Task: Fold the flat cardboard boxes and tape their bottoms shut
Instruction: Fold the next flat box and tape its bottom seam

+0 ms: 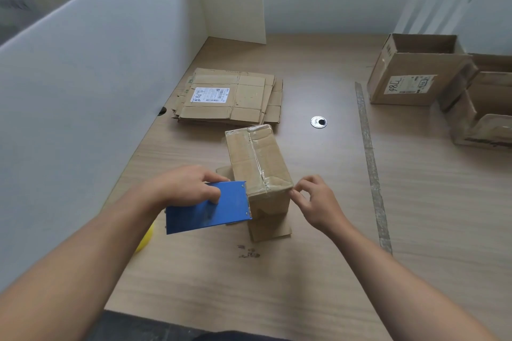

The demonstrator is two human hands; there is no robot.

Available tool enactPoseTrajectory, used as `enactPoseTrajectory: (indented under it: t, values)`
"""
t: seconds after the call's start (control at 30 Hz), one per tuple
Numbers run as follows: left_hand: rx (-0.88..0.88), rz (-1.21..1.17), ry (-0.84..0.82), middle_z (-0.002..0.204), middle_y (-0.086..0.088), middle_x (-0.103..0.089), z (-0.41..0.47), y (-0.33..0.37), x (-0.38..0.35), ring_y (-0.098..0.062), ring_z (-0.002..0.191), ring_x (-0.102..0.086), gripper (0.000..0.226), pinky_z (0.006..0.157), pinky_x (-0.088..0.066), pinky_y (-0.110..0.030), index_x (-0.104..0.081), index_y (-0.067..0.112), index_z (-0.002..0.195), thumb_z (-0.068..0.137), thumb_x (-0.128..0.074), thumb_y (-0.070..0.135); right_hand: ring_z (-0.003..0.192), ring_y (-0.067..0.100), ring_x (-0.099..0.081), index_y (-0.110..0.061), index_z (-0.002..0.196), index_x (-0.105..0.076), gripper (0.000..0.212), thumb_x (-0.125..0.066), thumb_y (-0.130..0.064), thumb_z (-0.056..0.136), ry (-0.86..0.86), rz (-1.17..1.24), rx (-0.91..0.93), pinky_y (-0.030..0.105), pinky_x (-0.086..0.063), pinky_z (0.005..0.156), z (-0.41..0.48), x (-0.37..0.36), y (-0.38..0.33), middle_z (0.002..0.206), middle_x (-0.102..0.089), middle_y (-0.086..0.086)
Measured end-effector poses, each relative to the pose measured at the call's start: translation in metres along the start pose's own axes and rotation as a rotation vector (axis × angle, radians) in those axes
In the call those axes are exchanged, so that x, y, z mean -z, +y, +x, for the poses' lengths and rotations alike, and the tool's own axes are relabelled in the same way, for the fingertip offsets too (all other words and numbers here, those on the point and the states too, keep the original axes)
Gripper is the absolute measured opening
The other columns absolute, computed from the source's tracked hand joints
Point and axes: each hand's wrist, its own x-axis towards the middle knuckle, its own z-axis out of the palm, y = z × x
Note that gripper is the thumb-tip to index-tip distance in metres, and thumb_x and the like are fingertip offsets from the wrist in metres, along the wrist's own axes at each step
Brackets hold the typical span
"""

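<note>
Now, with left fingers (213, 196) wrapped round the blue tape cutter (207, 209) and right fingers (295, 195) pinching the near corner of the box (241, 152) in the middle of the tabletop (318, 271), a hard tug could peel its tape (256, 159) loose.

- A small brown cardboard box (257, 163) is stood on the counter (304, 271), its clear-taped seam turned upward.
- A blue tape dispenser (207, 209) is held against its near edge.
- A stack of flat brown cardboard boxes (232, 97) is laid just behind.

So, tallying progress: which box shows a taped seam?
The small box at the right hand: clear tape along its upturned seam; the far boxes stand open-topped, the stack lies flat.
</note>
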Motion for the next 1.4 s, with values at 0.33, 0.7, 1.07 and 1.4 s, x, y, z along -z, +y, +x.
enactPoseTrajectory:
  t: [0.33,0.7,1.07,1.4]
  values:
    - [0.014,0.017,-0.007,0.099,0.031,-0.061,-0.002,-0.008,0.004,0.0,0.09,-0.056,0.054,0.067,-0.04,-0.027,-0.06,0.066,0.111,0.062,-0.05,0.044,0.115,0.016,-0.05,-0.013,0.086,-0.068,0.007,-0.073,-0.018,0.088,-0.132,-0.074,0.174,0.027,-0.039,0.099,0.006,0.008,0.001,0.116,-0.05,-0.002]
    - [-0.031,0.084,0.047,0.116,0.017,-0.061,0.004,-0.005,0.001,-0.009,0.101,-0.055,0.063,0.079,-0.047,-0.029,-0.054,0.062,0.124,0.064,-0.047,0.046,0.125,0.044,-0.054,-0.01,0.111,-0.074,0.035,-0.083,-0.01,0.078,-0.115,-0.471,0.641,0.054,-0.055,0.084,0.042,0.024,-0.005,0.133,-0.059,0.016]
    - [-0.097,0.009,0.123,0.119,0.017,-0.061,0.006,-0.02,-0.008,-0.008,0.103,-0.054,0.065,0.092,-0.047,-0.034,-0.052,0.06,0.128,0.066,-0.047,0.045,0.154,0.017,-0.002,-0.044,0.155,-0.018,0.06,-0.035,-0.058,0.099,-0.389,-0.838,0.673,0.047,-0.001,0.122,0.06,-0.009,-0.041,0.165,-0.011,-0.011]
    - [-0.152,-0.025,0.169,0.123,0.025,-0.06,-0.014,-0.054,-0.011,-0.001,0.102,-0.054,0.061,0.085,-0.045,-0.024,-0.047,0.063,0.132,0.073,-0.05,0.048,0.153,0.015,-0.012,-0.046,0.154,-0.019,0.06,-0.017,-0.062,0.096,-0.35,-0.823,0.605,0.047,-0.005,0.12,0.06,-0.013,-0.038,0.164,-0.014,-0.017]
